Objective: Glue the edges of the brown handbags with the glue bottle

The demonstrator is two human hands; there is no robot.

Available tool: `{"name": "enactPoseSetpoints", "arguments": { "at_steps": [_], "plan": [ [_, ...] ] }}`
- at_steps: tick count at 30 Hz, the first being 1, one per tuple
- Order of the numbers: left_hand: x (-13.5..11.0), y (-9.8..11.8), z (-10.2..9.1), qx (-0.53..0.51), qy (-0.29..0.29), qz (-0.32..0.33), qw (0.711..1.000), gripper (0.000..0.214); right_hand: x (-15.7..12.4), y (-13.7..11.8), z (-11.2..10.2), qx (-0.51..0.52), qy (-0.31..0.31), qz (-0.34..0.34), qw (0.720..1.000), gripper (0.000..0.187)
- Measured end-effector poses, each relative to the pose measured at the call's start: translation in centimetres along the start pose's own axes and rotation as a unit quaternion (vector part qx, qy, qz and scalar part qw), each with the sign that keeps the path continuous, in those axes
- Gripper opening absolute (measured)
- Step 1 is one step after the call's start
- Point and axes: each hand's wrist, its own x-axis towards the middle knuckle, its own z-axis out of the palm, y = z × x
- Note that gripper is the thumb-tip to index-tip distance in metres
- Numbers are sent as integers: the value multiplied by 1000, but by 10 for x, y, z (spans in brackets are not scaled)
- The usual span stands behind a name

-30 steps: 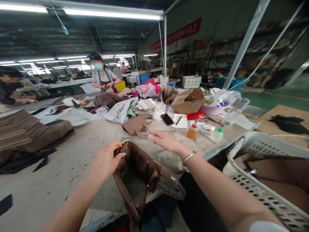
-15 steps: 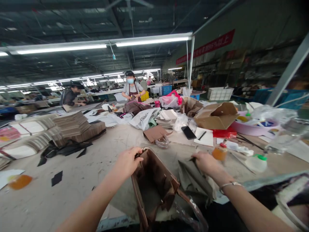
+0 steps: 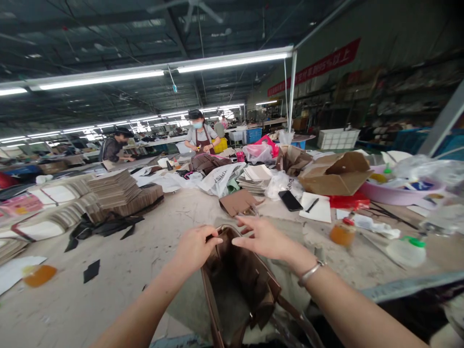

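A brown handbag (image 3: 250,263) stands open at the table's front edge, its dark inside facing me. My left hand (image 3: 197,249) pinches the bag's far rim between thumb and fingers. Just right of it, my right hand (image 3: 266,237) hovers over the same end of the bag with its fingers apart, holding nothing that I can see. A bracelet is on that wrist. A brown handle strap (image 3: 292,309) with clear plastic on it hangs at the bag's right side. Beyond my hands lies a brown bag flap piece (image 3: 237,202).
Stacked grey-brown panels (image 3: 116,191) and black scraps (image 3: 101,227) lie left. At right are a phone (image 3: 290,200), a pen on white paper, an orange glue bottle (image 3: 342,233), a green-capped bottle (image 3: 408,250) and a cardboard box (image 3: 335,174). Two co-workers stand across the table.
My right hand has let go of the dark grey-green sheet on the right and moved left to the bag's far end. My left hand stays on the rim.
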Motion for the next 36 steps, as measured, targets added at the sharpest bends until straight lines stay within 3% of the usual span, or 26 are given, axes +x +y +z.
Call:
{"name": "enactPoseSetpoints", "arguments": {
  "at_steps": [4, 9, 26, 31, 36],
  "plan": [
    [4, 0, 0, 21, 2, 11, 1000, 12, 26, -17, 9, -141, -20, 2, 990, 24],
    [7, -6, 3, 50, 7, 24, 998, 14, 35, -15, 14, -244, -13, 3, 970, 27],
    [11, -2, 10, 97, 17, 25, 995, 16, 33, -17, 18, -339, -1, -2, 941, 33],
    [10, -5, 10, 94, 25, 37, 995, 17, 27, -17, 10, -279, -29, -11, 960, 42],
    [8, -6, 10, 76, 22, 48, 996, 18, 27, -17, 6, -228, -38, -25, 973, 36]
  ]
}}
